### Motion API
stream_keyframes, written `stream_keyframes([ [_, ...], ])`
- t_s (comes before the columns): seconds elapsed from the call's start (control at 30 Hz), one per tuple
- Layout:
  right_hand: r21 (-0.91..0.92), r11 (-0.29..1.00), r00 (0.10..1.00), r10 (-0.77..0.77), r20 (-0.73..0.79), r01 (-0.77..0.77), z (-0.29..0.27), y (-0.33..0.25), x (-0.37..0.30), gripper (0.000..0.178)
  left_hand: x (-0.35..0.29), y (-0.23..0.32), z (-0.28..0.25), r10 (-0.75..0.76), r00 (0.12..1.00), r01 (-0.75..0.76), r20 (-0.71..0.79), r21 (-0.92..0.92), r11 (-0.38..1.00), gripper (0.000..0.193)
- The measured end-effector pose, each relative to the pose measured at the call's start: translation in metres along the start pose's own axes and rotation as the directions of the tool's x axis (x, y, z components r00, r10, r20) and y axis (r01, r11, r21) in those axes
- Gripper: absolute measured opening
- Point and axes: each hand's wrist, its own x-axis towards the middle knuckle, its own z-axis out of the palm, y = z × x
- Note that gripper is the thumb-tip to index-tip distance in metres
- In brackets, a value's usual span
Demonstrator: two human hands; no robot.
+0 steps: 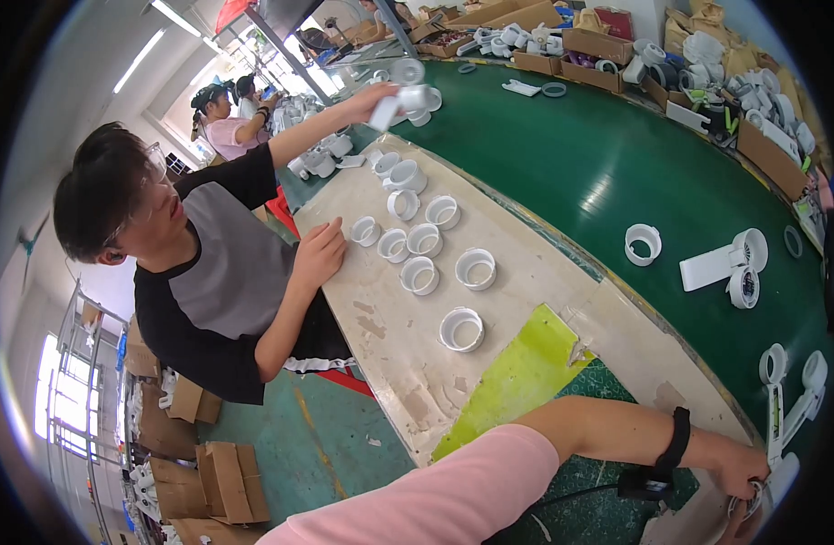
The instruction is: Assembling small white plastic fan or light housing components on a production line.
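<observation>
My left arm, in a pink sleeve with a black wrist strap and a small black device, stretches to the lower right. At the picture's dark rim my left hand (742, 470) has its fingers closed on a white plastic part (782, 480). Just below it, a patch of skin (736, 525) beside a thin shiny loop may be my right hand; its fingers are cut off by the rim. Beyond my left hand lie white two-armed pieces with round ends (774, 365). Farther up the green surface rests a white double-headed handheld fan (733, 268) beside a white ring (643, 244).
Several white cups or rings (461, 329) stand on the worn beige board (371, 318), next to a lime-green sheet (517, 377). Across it, a co-worker (226, 245) holds up a white part (403, 102). Boxes of white parts (771, 154) line the green table's (562, 154) far edge.
</observation>
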Motion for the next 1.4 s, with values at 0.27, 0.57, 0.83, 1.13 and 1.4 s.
stream_keyframes([
  [0.27, -0.097, 0.991, 0.996, -0.086, 0.024, 0.088, -0.025, 0.032, 0.014, 0.04, 0.002, 0.036, 0.004, 0.079, 0.993, -0.083, -0.086, -0.048, 0.995, 0.018],
  [0.57, 0.312, 0.95, 1.0, 0.021, 0.015, -0.025, 0.01, 0.019, 0.007, 0.037, -0.019, 0.037, -0.017, -0.019, 0.997, 0.019, -0.074, -0.005, 1.0, 0.018],
  [0.83, 0.515, 0.824, 0.967, 0.254, 0.035, -0.236, -0.022, 0.0, 0.017, 0.024, -0.014, 0.05, -0.001, -0.005, 0.997, -0.018, -0.073, -0.313, 0.95, 0.032],
  [1.13, 0.532, 0.834, 0.975, 0.211, -0.066, -0.145, -0.071, 0.013, 0.141, 0.024, -0.013, 0.034, -0.006, -0.042, 0.997, 0.029, -0.059, -0.203, 0.979, 0.013],
  [1.4, -0.322, 0.6, 0.681, -0.647, 0.342, 0.732, 0.132, -0.148, 0.119, 0.055, -0.018, -0.012, 0.003, 0.118, 0.982, -0.173, -0.146, -0.462, 0.87, 0.01],
])
